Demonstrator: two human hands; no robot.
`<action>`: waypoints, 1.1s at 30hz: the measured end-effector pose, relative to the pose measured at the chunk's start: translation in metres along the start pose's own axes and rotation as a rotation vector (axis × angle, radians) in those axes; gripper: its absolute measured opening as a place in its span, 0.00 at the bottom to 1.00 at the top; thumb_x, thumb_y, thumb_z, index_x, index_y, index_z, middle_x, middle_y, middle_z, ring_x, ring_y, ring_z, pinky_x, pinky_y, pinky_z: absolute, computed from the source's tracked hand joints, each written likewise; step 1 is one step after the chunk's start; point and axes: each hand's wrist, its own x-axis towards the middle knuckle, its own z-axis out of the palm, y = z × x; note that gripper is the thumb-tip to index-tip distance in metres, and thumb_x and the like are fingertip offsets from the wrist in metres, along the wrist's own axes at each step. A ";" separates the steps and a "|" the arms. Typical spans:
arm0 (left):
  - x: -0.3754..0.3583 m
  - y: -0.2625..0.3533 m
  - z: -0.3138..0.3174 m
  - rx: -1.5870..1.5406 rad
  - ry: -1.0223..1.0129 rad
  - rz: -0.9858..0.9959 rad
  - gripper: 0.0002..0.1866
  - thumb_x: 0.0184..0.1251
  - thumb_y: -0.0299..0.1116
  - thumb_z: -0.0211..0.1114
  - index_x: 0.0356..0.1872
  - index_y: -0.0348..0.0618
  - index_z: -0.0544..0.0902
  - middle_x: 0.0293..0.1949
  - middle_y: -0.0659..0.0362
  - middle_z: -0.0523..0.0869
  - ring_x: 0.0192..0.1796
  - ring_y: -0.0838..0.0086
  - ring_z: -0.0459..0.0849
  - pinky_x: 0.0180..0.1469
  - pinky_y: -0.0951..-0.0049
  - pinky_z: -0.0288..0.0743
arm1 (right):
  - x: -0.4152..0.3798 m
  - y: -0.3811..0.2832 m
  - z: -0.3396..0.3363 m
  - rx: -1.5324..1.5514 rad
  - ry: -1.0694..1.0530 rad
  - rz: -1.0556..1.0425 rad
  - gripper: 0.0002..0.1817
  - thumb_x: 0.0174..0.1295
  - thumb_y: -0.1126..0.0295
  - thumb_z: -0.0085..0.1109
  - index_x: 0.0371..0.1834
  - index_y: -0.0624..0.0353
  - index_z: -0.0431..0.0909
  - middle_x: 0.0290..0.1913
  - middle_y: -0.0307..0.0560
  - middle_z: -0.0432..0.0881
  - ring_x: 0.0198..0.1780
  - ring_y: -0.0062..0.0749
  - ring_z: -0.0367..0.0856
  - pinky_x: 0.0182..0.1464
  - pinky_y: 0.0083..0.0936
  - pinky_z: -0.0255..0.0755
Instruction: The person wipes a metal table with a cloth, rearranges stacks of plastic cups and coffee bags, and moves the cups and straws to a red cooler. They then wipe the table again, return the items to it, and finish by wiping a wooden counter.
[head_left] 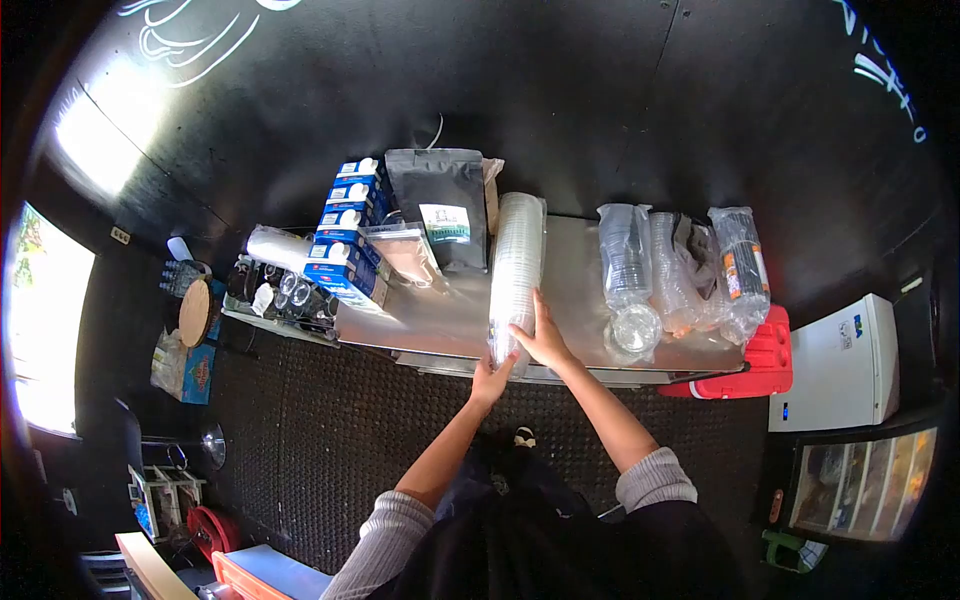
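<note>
Both left hand [490, 380] and right hand [545, 342] grasp cup stack [518, 255], some fingers seemingly hidden beneath.

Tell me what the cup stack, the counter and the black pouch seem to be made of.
Cup stack: clear, glossy plastic, most likely; it is see-through, with bright highlights along the nested rims.
Counter: smooth metal, probably stainless steel, judging by its silvery sheen and soft reflections.
Black pouch: matte, flexible film with a flat top edge; plastic or foil laminate, I cannot tell which.
</note>
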 end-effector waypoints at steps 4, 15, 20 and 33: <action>0.019 -0.020 -0.005 0.044 0.024 0.083 0.42 0.54 0.49 0.68 0.60 0.25 0.63 0.56 0.42 0.71 0.59 0.62 0.71 0.60 0.67 0.64 | 0.001 -0.010 0.000 -0.252 0.096 -0.017 0.52 0.55 0.52 0.60 0.71 0.60 0.32 0.70 0.68 0.42 0.70 0.58 0.49 0.68 0.40 0.53; -0.012 0.075 -0.096 -0.059 0.098 0.407 0.27 0.60 0.35 0.64 0.58 0.34 0.68 0.55 0.49 0.74 0.57 0.67 0.72 0.57 0.71 0.68 | 0.010 -0.125 0.008 0.176 0.105 -0.440 0.12 0.57 0.71 0.59 0.22 0.65 0.69 0.22 0.51 0.73 0.25 0.43 0.75 0.29 0.32 0.67; -0.020 0.072 -0.199 -0.251 0.260 0.297 0.20 0.64 0.33 0.59 0.56 0.39 0.72 0.50 0.61 0.78 0.46 0.80 0.77 0.42 0.79 0.71 | 0.024 -0.174 0.067 0.195 -0.233 -0.451 0.14 0.59 0.68 0.59 0.21 0.65 0.69 0.20 0.45 0.73 0.23 0.24 0.72 0.28 0.23 0.67; 0.076 0.072 -0.481 -0.251 0.385 0.215 0.20 0.65 0.37 0.58 0.56 0.43 0.71 0.47 0.63 0.78 0.50 0.78 0.75 0.47 0.76 0.70 | 0.224 -0.268 0.377 -0.187 -0.054 -0.184 0.33 0.46 0.65 0.65 0.56 0.62 0.63 0.57 0.58 0.67 0.60 0.52 0.65 0.59 0.41 0.64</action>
